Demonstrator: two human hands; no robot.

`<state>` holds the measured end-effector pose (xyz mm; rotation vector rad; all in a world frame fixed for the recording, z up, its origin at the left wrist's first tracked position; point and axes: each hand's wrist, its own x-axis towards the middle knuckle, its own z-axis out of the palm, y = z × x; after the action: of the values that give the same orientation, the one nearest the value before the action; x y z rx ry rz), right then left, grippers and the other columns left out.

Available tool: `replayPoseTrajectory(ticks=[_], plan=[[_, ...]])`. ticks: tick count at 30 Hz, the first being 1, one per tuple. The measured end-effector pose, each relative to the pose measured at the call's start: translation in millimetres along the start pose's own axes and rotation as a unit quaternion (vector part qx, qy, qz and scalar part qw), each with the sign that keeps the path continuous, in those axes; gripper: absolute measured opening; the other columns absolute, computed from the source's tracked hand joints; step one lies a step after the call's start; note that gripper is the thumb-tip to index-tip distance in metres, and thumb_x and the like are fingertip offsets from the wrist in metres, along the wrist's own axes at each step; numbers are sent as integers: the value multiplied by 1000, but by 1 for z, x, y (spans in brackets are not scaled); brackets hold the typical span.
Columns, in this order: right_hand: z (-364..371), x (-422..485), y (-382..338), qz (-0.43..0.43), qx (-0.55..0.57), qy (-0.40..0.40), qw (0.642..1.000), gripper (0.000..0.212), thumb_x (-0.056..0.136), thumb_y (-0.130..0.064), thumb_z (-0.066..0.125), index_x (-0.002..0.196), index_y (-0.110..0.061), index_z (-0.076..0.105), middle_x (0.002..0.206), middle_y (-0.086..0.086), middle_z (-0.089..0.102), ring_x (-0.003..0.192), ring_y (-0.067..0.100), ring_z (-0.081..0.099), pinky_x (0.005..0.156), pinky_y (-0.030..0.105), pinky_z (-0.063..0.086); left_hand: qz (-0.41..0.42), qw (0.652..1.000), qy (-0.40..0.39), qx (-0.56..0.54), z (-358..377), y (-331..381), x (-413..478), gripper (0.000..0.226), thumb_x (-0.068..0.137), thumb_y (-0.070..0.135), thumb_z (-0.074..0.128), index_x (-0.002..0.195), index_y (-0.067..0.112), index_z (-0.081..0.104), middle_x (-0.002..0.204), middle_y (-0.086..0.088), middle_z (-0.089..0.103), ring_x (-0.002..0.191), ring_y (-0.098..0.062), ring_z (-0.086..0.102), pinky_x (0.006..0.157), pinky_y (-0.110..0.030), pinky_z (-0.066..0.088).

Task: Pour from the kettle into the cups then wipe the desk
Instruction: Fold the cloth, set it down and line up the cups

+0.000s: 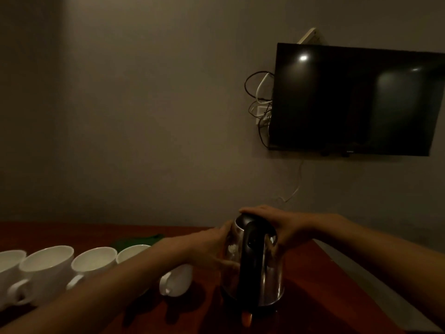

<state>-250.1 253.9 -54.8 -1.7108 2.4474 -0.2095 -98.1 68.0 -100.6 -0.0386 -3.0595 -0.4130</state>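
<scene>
The steel-bodied electric kettle with a black handle and black lid (252,263) stands upright on the reddish-brown wooden desk (320,290), near its right end, handle facing the camera. The right hand (277,225) lies palm-down over the lid, fingers curled round its top, pressing or holding it. The left hand (216,249) is cupped against the kettle's left side, steadying the body; neither hand has the handle.

Just left of the kettle, a row of white ceramic cups with handles (94,263) runs along the desk toward the left edge; the left forearm crosses in front of the nearest ones. The cups whose insides show look empty and dry, though the dim light makes that uncertain. Behind them lies a dark green cloth (137,242), flat on the desk and untouched.

My reading: the task is at its very start. The kettle is not tilted, no pouring is visible, and both the filling of every cup and the wiping remain. On the wall behind hangs a dark flat television (356,100) with loose cables (260,97) beside it.
</scene>
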Motion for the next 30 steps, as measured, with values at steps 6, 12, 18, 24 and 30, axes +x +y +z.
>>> replayPoseTrajectory(ticks=[6, 12, 18, 24, 30], plan=[[-2, 26, 6, -9, -24, -8, 1000, 122, 65, -12, 92, 154, -42, 13, 154, 1, 23, 144, 25, 25, 115, 47, 36, 14, 999, 53, 2, 5, -10, 1, 100, 85, 50, 74, 157, 22, 11, 154, -4, 42, 134, -26, 48, 109, -51, 42], [-4, 36, 9, 6, -51, -2, 999, 124, 65, -17, 93, 155, -45, 12, 146, 4, 29, 139, 33, 32, 111, 51, 40, 4, 997, 57, -55, 5, -16, 5, 109, 73, 64, 75, 155, 28, 14, 153, -1, 41, 136, -21, 47, 106, -47, 48], [-2, 38, 8, -1, -37, 9, 999, 125, 62, -19, 94, 155, -43, 15, 151, 0, 26, 142, 30, 30, 113, 51, 39, 1, 993, 81, -85, 11, -29, 8, 109, 69, 70, 75, 154, 32, 17, 149, 5, 45, 134, -13, 49, 106, -43, 49], [0, 51, -6, -11, -43, 0, 999, 121, 67, -8, 91, 157, -32, 14, 154, 5, 24, 145, 30, 25, 116, 47, 35, -14, 992, 95, -80, 13, -41, 0, 106, 72, 67, 78, 154, 38, 17, 148, 10, 44, 133, -7, 49, 105, -40, 50], [-1, 68, -12, -18, -54, -25, 998, 125, 65, -8, 91, 156, -38, 10, 157, 4, 17, 146, 34, 22, 111, 55, 40, -36, 990, 125, -60, 19, -50, -5, 99, 69, 74, 73, 149, 44, 22, 144, 11, 45, 127, -11, 49, 102, -42, 51]])
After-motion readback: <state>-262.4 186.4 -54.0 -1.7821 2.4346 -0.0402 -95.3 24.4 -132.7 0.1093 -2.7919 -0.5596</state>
